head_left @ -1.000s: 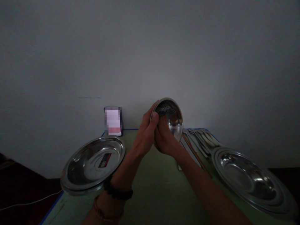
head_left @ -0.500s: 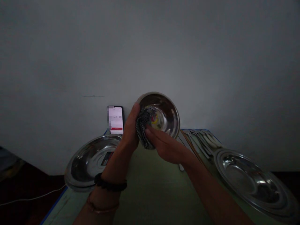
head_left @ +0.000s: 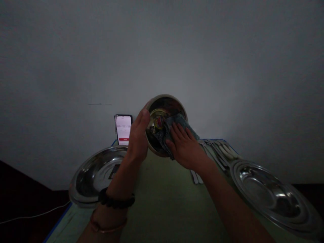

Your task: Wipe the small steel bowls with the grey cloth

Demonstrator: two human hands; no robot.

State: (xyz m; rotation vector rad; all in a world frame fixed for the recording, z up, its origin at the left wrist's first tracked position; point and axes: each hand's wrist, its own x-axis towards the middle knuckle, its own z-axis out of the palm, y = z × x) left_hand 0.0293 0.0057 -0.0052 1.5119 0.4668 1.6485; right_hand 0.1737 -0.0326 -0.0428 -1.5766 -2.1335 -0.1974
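A shiny metal bowl (head_left: 164, 103) is held up off the table, its inside tilted toward me, with a red and yellow sticker on its bottom. My left hand (head_left: 138, 136) grips the bowl's left side, thumb by the rim. A grey checked cloth (head_left: 186, 125) lies over the bowl's right inner wall and hangs past the rim. My right hand (head_left: 186, 148) presses the cloth against the bowl with its fingers stretched over it. Part of the cloth is bunched near the sticker.
A large metal basin (head_left: 86, 172) stands on the table (head_left: 162, 209) at left, beneath my left forearm. A phone (head_left: 124, 130) showing a timer leans on the wall. At right are several utensils (head_left: 220, 152) and a wide metal dish (head_left: 258, 192).
My right hand and the cloth have moved from the bowl's left inside to its right side, and the cloth has spread out. The bowl has shifted slightly left.
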